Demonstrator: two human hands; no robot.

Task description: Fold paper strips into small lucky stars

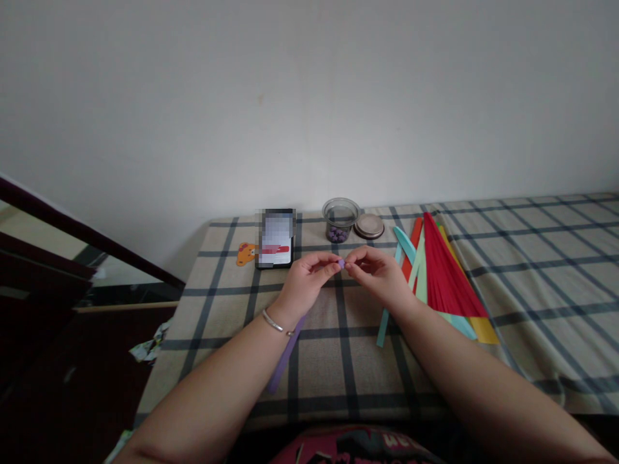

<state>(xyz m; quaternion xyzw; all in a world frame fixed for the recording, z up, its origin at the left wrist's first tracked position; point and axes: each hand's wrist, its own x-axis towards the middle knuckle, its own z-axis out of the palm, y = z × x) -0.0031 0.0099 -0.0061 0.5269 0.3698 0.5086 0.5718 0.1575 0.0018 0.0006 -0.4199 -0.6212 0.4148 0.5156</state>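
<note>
In the head view, the left hand (305, 280) and right hand (382, 276) meet, each grip pinched on a tiny purple paper-like piece (341, 263) above the blue-checked beige worktop (319, 367). Similar small purple pieces (337, 234) (too small to count) sit in the clear round plastic tub (342, 216), apparently finished; a flat purple strip (286, 362) and fanned multicoloured paper-like strips (447, 277) look unworked.
</note>
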